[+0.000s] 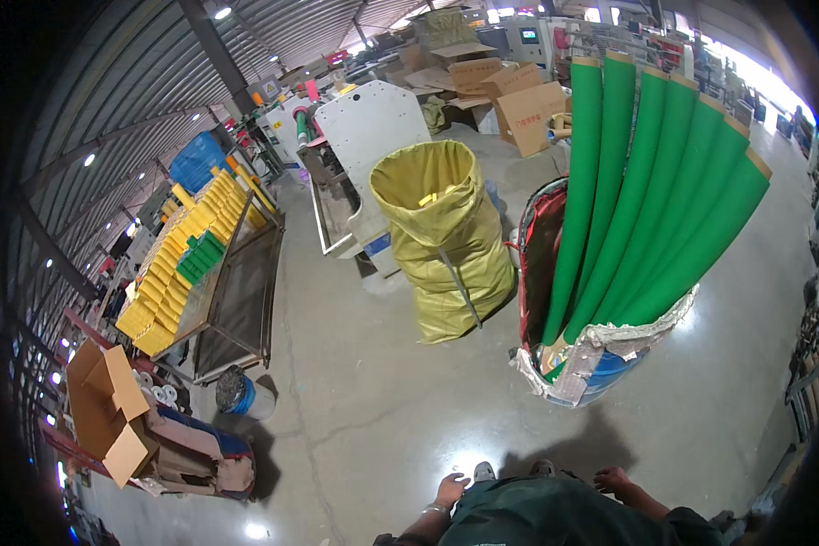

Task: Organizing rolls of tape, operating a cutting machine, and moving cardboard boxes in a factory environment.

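Note:
Both arms hang beside my dark green top, low in the head view. My left hand (452, 490) is held over the floor with loose, parted fingers and nothing in it. On the other side my right hand (612, 480) also hangs free, its fingers slightly bent and holding nothing. Neither touches anything. Ahead on the right, several long green rolls (630, 200) with brown tube ends stand fanned out in a container (601, 369) with a torn, taped rim. Left of it stands a tall yellow woven sack (450, 264), its mouth open, with small yellow pieces inside.
A metal-framed cart (237, 300) at the left carries stacked yellow pieces (168, 287) and a green crate (200, 257). Nearer are a bucket (250, 398) and an open cardboard box (109, 409). Behind the sack are a white machine panel (373, 123) and cardboard boxes (528, 114).

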Tool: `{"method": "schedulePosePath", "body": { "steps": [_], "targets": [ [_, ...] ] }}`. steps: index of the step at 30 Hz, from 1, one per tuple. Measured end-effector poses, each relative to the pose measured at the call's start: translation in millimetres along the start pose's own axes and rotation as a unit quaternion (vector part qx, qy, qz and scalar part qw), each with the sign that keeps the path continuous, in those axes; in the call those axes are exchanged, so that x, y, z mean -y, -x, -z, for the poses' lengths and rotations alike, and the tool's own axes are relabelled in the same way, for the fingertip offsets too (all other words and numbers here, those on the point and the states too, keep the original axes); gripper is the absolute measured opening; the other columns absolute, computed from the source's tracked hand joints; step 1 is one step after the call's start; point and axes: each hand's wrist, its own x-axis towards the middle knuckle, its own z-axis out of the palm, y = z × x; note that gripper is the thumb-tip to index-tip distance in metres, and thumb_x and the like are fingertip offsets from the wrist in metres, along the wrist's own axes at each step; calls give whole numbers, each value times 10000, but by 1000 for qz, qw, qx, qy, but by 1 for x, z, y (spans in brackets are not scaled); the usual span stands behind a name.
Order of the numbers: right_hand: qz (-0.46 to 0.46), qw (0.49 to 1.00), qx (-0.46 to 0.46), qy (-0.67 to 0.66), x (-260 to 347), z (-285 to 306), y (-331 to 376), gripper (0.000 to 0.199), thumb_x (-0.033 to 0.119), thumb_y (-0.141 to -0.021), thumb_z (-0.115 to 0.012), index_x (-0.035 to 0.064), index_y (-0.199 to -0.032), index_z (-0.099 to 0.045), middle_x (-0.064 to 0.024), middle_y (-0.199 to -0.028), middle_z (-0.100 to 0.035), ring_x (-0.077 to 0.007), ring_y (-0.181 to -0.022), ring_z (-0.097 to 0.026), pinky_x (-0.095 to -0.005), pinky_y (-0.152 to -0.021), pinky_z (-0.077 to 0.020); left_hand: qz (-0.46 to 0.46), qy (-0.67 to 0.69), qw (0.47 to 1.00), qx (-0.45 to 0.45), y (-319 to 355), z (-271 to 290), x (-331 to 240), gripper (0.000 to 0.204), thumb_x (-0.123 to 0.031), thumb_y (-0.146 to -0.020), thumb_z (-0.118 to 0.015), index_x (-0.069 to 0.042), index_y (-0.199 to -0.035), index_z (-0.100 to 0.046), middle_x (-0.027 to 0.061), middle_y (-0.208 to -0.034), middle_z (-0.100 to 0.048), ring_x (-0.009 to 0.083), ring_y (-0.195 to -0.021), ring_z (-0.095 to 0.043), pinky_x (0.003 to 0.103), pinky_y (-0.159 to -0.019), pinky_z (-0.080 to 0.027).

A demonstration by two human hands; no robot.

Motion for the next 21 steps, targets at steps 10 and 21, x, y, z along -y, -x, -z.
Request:
{"method": "schedulePosePath", "body": {
  "steps": [10,21],
  "targets": [
    [-3,1000,-11,16,1,12,4,255,101,-781,-559,-6,-1012,-548,-112,-925,-612,-194,-753,-616,-305,-613,-518,17,32,999,-13,5,-11,4,419,-223,-733,-628,31,-1048,-521,116,-713,-598,166,-603,-581,252,-559,-458],
    [1,999,8,32,-2,39,2,282,127,-769,-580,-27,-1002,-545,-128,-920,-606,-209,-744,-611,-313,-619,-506,-128,-159,979,-8,-9,-29,54,418,-274,-734,-643,30,-1007,-554,161,-807,-625,201,-727,-605,285,-658,-471]
  ]
}}
